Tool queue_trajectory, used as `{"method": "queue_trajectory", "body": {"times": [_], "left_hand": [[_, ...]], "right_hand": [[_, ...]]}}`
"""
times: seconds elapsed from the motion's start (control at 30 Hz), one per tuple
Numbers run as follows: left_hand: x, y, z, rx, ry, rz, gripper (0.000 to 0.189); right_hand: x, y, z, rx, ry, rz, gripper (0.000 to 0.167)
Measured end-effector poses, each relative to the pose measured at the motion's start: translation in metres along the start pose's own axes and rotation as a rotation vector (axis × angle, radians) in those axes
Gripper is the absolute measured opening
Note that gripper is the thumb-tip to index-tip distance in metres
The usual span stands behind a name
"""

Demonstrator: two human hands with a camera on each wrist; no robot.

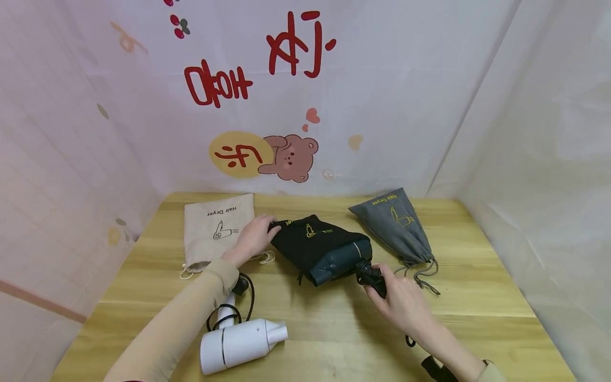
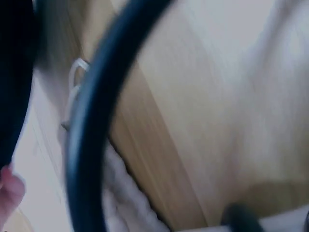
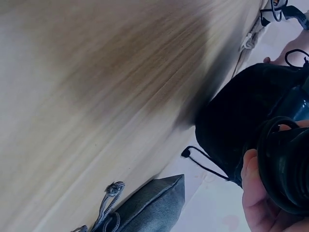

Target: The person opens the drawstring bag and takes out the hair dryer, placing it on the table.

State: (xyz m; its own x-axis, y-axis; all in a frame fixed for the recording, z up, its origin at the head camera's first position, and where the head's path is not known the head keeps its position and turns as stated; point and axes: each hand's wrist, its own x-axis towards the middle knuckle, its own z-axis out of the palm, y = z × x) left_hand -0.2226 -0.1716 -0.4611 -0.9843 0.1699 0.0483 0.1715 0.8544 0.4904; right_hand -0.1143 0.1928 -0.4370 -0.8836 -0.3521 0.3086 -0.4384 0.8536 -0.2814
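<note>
A dark blue hair dryer (image 1: 336, 262) lies partly inside a black drawstring bag (image 1: 305, 241) printed with yellow dryer artwork; its barrel shows at the bag's mouth. My right hand (image 1: 403, 300) grips the dryer's handle with the black cord (image 3: 285, 164) bundled round it. At the bag's closed left end, my left hand (image 1: 255, 233) pinches the cloth at a corner. In the right wrist view the bag (image 3: 246, 106) surrounds the dryer's body, and a drawstring loop hangs off it. The left wrist view is blurred, with only a fingertip (image 2: 10, 191) beside dark cloth.
A white hair dryer (image 1: 243, 342) with a black cord lies at front left. Behind the left arm is a beige drawstring bag (image 1: 200, 223). A grey drawstring bag (image 1: 398, 223) lies at back right. A black object (image 1: 436, 369) shows under the right forearm. White curtains enclose the wooden table (image 1: 315, 345).
</note>
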Motion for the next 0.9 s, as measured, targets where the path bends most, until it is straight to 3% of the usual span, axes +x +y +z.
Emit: {"method": "queue_trajectory", "body": {"times": [0.1, 0.2, 0.47, 0.9], "left_hand": [[0.006, 0.001, -0.002, -0.020, -0.083, 0.016, 0.037], [0.011, 0.001, -0.002, 0.021, -0.123, 0.036, 0.032], [0.018, 0.002, 0.000, 0.066, -0.014, -0.012, 0.020], [0.023, 0.004, 0.000, 0.075, 0.012, -0.090, 0.026]], "right_hand": [[0.004, 0.001, -0.002, 0.002, 0.009, -0.003, 0.043], [0.005, 0.001, -0.001, -0.003, 0.002, -0.011, 0.044], [-0.007, -0.001, 0.012, -0.043, 0.014, -0.030, 0.044], [-0.020, -0.010, 0.006, -0.010, 0.040, -0.028, 0.043]]}}
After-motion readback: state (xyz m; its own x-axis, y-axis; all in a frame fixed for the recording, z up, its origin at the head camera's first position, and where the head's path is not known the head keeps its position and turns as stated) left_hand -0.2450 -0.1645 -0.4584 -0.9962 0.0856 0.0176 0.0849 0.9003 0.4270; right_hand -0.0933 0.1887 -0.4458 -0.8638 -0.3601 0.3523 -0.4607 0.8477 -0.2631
